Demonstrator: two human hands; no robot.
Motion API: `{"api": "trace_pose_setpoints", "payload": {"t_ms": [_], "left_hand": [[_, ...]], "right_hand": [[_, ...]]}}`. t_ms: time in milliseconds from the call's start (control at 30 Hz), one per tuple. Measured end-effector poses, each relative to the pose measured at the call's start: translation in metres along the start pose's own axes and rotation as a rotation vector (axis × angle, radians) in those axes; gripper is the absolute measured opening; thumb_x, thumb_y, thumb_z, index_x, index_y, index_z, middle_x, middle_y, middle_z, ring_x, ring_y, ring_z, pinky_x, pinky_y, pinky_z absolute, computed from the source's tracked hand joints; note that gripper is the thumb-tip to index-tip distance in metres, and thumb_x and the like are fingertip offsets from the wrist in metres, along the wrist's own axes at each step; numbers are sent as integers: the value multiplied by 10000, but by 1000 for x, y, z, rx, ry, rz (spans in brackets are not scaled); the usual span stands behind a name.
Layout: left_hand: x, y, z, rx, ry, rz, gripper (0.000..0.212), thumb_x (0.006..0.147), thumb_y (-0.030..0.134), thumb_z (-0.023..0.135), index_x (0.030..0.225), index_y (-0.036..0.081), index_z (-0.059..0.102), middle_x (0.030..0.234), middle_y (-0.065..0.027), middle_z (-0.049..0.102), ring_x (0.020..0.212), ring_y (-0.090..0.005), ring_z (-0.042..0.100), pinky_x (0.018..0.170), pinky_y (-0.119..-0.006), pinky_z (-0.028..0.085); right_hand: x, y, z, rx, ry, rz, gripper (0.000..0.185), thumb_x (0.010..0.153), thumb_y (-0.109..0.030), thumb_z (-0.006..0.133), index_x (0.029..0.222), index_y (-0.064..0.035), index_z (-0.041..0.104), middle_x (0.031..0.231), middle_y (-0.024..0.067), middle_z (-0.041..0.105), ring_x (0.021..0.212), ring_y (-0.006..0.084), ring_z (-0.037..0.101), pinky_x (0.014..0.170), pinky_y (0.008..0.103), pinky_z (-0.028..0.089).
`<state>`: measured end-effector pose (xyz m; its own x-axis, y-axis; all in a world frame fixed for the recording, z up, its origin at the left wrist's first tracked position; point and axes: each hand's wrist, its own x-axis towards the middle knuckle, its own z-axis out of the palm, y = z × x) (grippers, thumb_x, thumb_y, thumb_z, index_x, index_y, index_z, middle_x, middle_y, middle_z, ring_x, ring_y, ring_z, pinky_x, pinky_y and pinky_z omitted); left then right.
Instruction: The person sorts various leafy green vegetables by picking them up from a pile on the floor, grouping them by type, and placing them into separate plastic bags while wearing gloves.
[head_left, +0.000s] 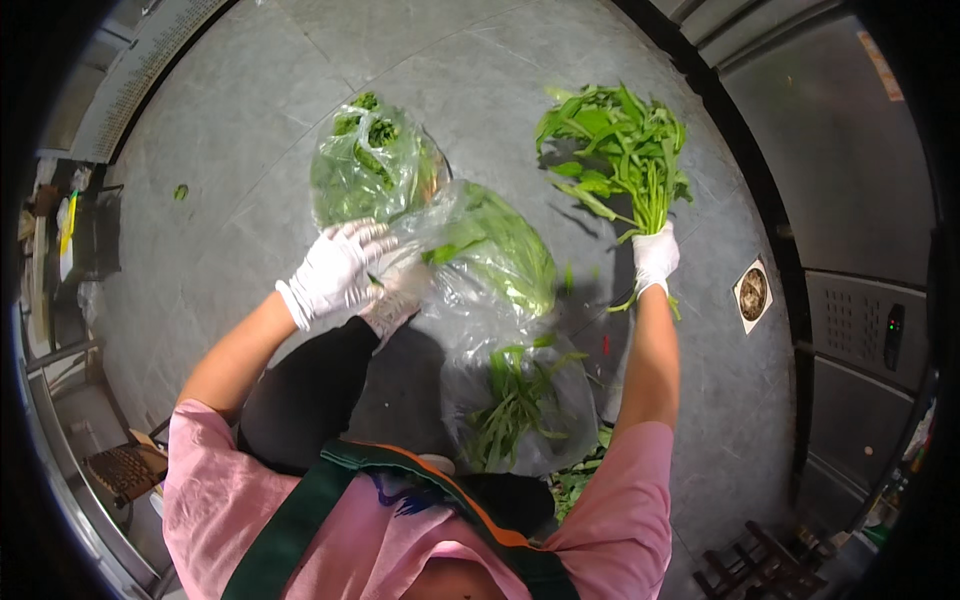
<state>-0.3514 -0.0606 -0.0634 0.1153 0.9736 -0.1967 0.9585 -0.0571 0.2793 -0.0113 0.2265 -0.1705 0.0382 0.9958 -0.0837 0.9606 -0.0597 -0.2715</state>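
Note:
My right hand (655, 257), in a white glove, grips the stems of a bunch of leafy greens (619, 146), whose leaves fan out away from me. My left hand (339, 266), gloved too, has its fingers spread at the edge of a clear plastic bag (480, 255) of long green vegetables; whether it pinches the plastic I cannot tell. Just beyond that hand stands another clear bag (375, 165) with curly greens. Nearer my body, loose narrow leaves (514, 412) lie in or on a spread plastic bag (461, 390).
Grey floor (225, 247) lies under everything. A square floor drain (752, 295) is at right, beside a steel cabinet (840, 187). Leaf scraps (574, 491) lie near my right elbow. A dark wooden stool or rack (761, 566) stands at lower right, and shelving (90, 232) at left.

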Motion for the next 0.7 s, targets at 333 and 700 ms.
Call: {"api": "trace_pose_setpoints", "payload": {"t_ms": [333, 700], "left_hand": [[12, -27, 57, 195, -102, 32, 649, 603, 93, 612, 1217, 219, 446, 1386, -136, 241, 1196, -325, 349, 879, -430, 388], [8, -39, 80, -186, -44, -169, 503, 679, -61, 437, 1157, 77, 510, 1194, -139, 478, 928, -311, 512, 782, -366, 460]], "right_hand": [[-99, -75, 78, 228, -42, -953, 127, 699, -103, 606, 805, -36, 623, 763, 91, 616, 720, 234, 582, 728, 325, 453], [-156, -96, 56, 485, -177, -990, 105, 776, -120, 510, 849, -66, 561, 861, 101, 560, 829, 259, 520, 749, 367, 391]]}}
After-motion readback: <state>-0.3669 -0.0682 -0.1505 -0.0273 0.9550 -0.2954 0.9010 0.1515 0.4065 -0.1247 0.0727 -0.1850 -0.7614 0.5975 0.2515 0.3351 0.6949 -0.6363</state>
